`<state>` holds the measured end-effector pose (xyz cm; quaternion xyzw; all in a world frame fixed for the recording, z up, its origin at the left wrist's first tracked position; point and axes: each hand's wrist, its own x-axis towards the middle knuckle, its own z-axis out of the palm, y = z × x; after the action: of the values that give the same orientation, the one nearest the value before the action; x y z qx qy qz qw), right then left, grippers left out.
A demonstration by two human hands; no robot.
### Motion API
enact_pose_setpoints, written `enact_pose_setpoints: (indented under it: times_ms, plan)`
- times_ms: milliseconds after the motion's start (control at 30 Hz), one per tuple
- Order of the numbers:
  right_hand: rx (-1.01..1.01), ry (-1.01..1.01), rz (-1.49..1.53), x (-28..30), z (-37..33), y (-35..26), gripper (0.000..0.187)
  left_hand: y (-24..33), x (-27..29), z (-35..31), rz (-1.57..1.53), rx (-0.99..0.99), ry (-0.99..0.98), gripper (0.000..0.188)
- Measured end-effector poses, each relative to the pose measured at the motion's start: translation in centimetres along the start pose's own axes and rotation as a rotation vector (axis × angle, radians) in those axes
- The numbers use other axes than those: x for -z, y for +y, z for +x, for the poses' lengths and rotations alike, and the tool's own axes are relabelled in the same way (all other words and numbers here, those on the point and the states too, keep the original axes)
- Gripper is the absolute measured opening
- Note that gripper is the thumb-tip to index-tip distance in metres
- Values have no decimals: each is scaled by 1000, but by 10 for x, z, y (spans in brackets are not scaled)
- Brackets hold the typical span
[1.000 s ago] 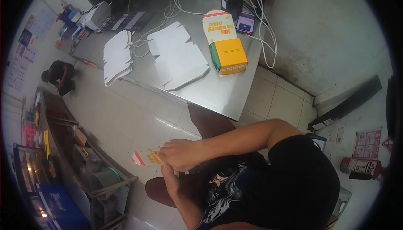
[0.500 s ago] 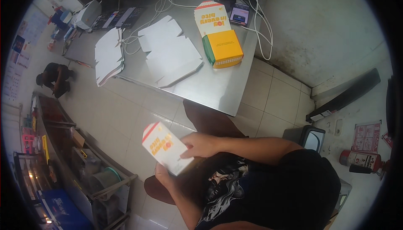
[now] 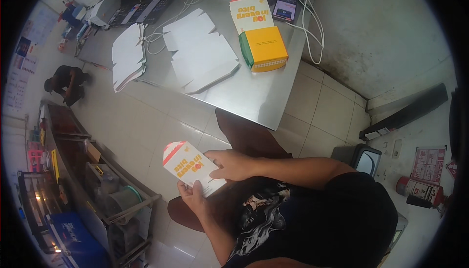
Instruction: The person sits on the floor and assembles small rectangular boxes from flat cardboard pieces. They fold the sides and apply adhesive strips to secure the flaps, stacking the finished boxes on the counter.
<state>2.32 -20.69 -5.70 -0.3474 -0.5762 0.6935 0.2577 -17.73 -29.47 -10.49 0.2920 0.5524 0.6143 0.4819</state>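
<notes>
A white cardboard food carton [image 3: 188,163] with a red scalloped end and yellow printing lies tilted above my lap. My left hand [image 3: 193,194] grips its lower left edge, thumb on the printed face and fingers curling around the side. On the opposite edge, my right hand [image 3: 232,164] is closed on the carton, its thumb pressing the face near the lower end. The carton's underside is hidden. Ahead on the steel table, a yellow and green box [image 3: 264,48] touches a similar white carton piece [image 3: 250,13]. White die-cut card blanks [image 3: 200,50] lie to their left.
A second stack of blanks [image 3: 129,55] overhangs the steel table's [image 3: 259,109] edge. A phone [image 3: 285,8] and white cables [image 3: 315,38] are at the far right. At left stand a rack [image 3: 132,214] and a crouching person [image 3: 67,85]. A fire extinguisher [image 3: 420,190] hangs at right.
My left hand has shifted up from the carton's bottom corner onto its left edge, with the thumb now over the face. My right hand keeps its grip. The carton has hardly moved.
</notes>
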Motion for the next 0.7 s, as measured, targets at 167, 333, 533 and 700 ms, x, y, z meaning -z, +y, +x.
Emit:
enact_pose_setpoints:
  times_ms: [167, 333, 533, 700]
  plan:
    - [94, 191, 426, -22, 8, 32, 45, 0, 1, -4, 39, -82, -145, 79]
    - [123, 300, 403, -17, 11, 19, 41, 4, -2, -13, 103, -60, -167, 92]
    - [251, 85, 194, 3, 3, 32, 56, -47, 45, 17, -31, -273, -304, 67]
    - [457, 341, -150, 28, -20, -33, 79, 53, -85, 30, -92, -221, -250, 81]
